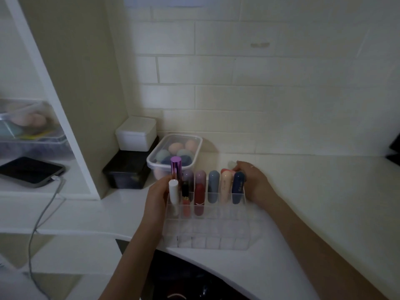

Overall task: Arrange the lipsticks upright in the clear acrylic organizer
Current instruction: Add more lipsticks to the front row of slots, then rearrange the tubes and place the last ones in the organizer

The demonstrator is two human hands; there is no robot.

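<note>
The clear acrylic organizer point(216, 241) sits on the white counter in front of me. Several lipsticks stand upright in its back rows: a metallic purple one point(175, 167), a white one point(173, 191), a black and gold one point(185, 192), a red one point(199, 195), a grey-blue one point(213, 186), a peach one point(225, 187) and a dark blue one point(238, 186). My left hand point(157, 195) grips the organizer's left side by the purple and white tubes. My right hand point(254, 182) holds its back right corner, fingertips on a pink lipstick point(227, 169) there.
A clear tub of makeup sponges point(175, 153) stands just behind the organizer. A white box point(136, 136) sits on a black box point(125, 169) in the corner. On the left shelf lie a phone point(30, 171) and its cable point(43, 215). The counter's curved front edge is below the organizer.
</note>
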